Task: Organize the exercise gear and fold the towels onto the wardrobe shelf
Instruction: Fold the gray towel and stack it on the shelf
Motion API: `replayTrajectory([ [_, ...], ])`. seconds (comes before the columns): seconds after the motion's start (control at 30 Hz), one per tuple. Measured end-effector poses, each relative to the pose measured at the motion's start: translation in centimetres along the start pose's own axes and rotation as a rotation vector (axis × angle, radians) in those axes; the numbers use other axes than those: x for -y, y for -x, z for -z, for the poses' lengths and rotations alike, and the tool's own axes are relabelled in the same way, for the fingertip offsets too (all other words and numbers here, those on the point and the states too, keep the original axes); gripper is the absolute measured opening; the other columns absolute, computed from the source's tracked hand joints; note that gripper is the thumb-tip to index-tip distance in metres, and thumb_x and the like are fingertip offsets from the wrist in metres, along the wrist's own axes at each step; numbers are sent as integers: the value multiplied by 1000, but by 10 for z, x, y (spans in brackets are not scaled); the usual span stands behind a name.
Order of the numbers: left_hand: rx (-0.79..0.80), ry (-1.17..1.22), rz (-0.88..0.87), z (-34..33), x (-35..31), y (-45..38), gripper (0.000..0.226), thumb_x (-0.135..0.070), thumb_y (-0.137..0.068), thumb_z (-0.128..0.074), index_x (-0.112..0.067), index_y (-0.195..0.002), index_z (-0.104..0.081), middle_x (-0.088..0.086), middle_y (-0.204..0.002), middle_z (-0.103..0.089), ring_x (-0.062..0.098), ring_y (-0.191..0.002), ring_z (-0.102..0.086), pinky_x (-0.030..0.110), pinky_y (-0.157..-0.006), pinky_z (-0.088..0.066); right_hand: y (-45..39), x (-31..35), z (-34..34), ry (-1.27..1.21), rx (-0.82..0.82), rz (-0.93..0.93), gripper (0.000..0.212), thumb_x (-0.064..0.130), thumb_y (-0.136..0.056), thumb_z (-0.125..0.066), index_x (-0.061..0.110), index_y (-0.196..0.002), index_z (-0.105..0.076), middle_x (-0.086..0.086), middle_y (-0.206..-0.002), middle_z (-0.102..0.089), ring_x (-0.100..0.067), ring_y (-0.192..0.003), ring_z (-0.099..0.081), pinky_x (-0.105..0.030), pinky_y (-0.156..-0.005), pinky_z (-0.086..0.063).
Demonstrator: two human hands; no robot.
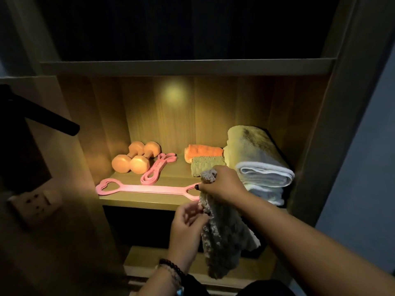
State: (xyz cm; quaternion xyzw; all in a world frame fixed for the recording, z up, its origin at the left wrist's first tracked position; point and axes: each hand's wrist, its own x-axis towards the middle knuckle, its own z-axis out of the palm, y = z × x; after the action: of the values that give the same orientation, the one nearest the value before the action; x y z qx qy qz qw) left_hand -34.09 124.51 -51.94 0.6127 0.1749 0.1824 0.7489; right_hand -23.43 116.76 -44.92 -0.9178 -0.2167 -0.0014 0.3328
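Observation:
A grey fluffy towel (224, 238) hangs in front of the lit wardrobe shelf (136, 199). My right hand (222, 183) grips its top end at the shelf's front edge. My left hand (188, 227) pinches the towel's left edge lower down. On the shelf lie two orange dumbbells (134, 160), a looped pink resistance band (158, 167) and a flat pink stretch band with heart-shaped grips (147, 188). Further right are a folded orange towel (204, 152), a folded grey-green towel (206, 166) and a stack of large pale folded towels (258, 163).
A lower shelf (154, 261) shows beneath the towel. A black rod (51, 118) juts in from the left, above a wall socket (36, 201). The upper compartment is dark. Wardrobe side panels (314, 133) close in both sides.

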Motion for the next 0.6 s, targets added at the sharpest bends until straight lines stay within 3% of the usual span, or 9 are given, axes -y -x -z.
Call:
replayTrajectory([
  [0.1, 77, -105, 3, -7, 3, 22, 32, -23, -86, -68, -28, -112, -49, -8, -113, -55, 1, -101, -52, 14, -73, -43, 12, 9, 3, 35, 20, -21, 46, 45, -71, -78, 14, -89, -49, -3, -89, -53, -22, -85, -51, -30, -67, -37],
  [0.17, 137, -141, 11, -8, 3, 29, 55, -50, -77, -67, -34, -120, -37, -14, -118, -49, -7, -98, -47, 11, -71, -40, 17, 10, 4, 1, 54, -46, 46, 43, -70, -80, 12, -92, -56, -4, -89, -57, -22, -85, -55, -29, -66, -38],
  [0.2, 158, -165, 18, -8, 3, 31, 57, -53, -79, -64, -37, -122, -30, -17, -118, -47, -10, -95, -44, 9, -69, -39, 21, 11, 5, -42, 76, -60, 44, 41, -68, -81, 10, -91, -60, -4, -86, -60, -21, -81, -57, -29, -64, -39],
  [0.3, 179, -273, -15, -5, 4, 31, 31, -29, -96, -54, -39, -113, -30, -24, -108, -47, -14, -87, -45, 8, -68, -38, 34, 9, 10, -276, 178, -78, 32, 33, -67, -82, 7, -81, -68, -4, -69, -63, -17, -62, -56, -27, -57, -42],
  [0.43, 87, -200, -79, 4, 7, 27, 25, -19, -97, -51, -36, -116, -46, -7, -110, -62, 8, -98, -61, 24, -76, -49, 53, 11, 31, -521, 294, -137, 19, 7, -79, -74, 1, -96, -66, -8, -75, -65, -12, -59, -60, -19, -48, -50],
  [0.5, 22, -157, -88, 9, 11, 28, 21, -17, -95, -55, -29, -112, -51, -3, -104, -66, 14, -95, -65, 31, -76, -53, 57, 10, 36, -568, 238, -140, 23, 0, -81, -70, -2, -103, -62, -15, -85, -66, -18, -66, -63, -24, -53, -54],
  [0.6, -61, -232, -151, 18, 13, 28, 6, -15, -91, -60, -21, -88, -60, 3, -86, -69, 23, -85, -66, 43, -76, -55, 55, 6, 37, -531, 75, -69, 10, 4, -84, -68, 2, -93, -64, -18, -88, -69, -28, -75, -70, -40, -63, -60],
])
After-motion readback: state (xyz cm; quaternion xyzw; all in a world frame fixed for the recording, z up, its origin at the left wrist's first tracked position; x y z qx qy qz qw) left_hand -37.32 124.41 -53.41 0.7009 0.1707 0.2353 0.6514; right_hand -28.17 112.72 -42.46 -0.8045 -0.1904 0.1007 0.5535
